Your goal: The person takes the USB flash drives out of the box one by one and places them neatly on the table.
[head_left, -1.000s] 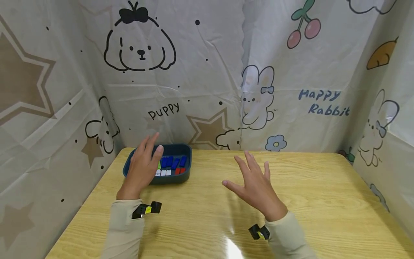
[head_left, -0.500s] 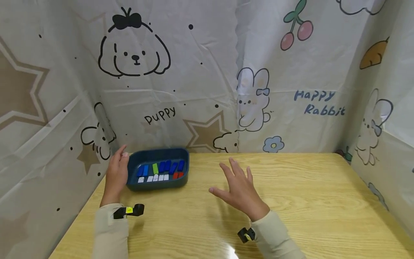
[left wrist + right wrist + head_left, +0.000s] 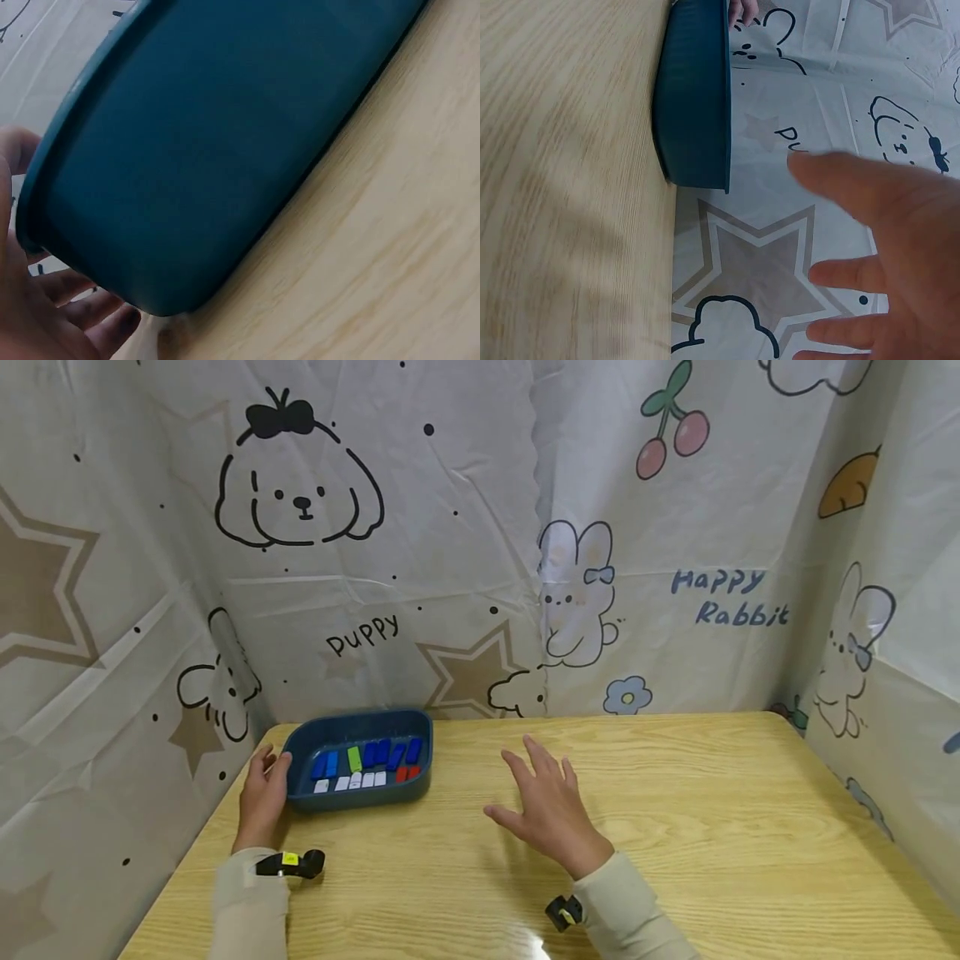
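A dark teal bin stands at the back left, holding blue, white and red blocks and one green block. My left hand is at the bin's left end, thumb by the rim and fingers loosely bent outside it. In the left wrist view, the left hand reaches round the end of the bin, touching it without a visible firm grip. To the right of the bin, my right hand hovers above the table with fingers spread and nothing held; the right wrist view also shows this hand empty.
The wooden table extends to the right and toward the front. Behind it and along both sides hangs a pale printed curtain, close to the bin's back and the table's left edge.
My left hand has moved from above the bin, left and down to its left end, uncovering the blocks. My right hand stays spread, slightly farther left in view. The head view has shifted a little.
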### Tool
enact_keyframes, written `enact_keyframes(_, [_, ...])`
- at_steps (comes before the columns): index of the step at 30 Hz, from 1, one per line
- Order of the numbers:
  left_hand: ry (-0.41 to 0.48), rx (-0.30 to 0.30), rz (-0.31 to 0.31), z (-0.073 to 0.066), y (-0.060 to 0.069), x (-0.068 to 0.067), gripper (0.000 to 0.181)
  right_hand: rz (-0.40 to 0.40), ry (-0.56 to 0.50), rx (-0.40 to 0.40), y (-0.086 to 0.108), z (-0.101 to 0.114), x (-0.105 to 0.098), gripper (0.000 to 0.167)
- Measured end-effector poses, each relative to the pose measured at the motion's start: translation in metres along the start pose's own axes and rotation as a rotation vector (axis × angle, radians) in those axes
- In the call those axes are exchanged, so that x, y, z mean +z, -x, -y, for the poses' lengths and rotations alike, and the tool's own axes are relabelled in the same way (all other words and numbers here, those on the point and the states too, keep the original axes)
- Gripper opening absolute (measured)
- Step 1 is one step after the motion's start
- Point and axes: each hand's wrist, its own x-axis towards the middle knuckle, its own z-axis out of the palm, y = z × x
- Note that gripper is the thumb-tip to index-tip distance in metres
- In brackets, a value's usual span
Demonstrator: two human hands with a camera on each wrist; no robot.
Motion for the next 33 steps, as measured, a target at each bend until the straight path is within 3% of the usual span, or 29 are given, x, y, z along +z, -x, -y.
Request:
enact_keyframes(7, [-0.035,0.001,0.04,0.005,-0.004,0.002,0.071,-0.043,0.015,0.0,0.001,-0.001,0.001,0.064])
enact_keyframes(16, [-0.083,0.028,0.085,0.001,-0.001,0.005,0.067,-0.026,0.018,-0.002,0.002,-0.001,0.002,0.064])
enact_keyframes(24, [-0.118,0.052,0.122,-0.009,0.008,0.018,0.067,0.005,-0.024,0.014,0.002,-0.001,0.002,0.066])
enact_keyframes(33, [-0.1,0.081,0.226,-0.019,0.017,0.037,0.057,0.047,-0.046,0.027,0.002,-0.003,0.005,0.069])
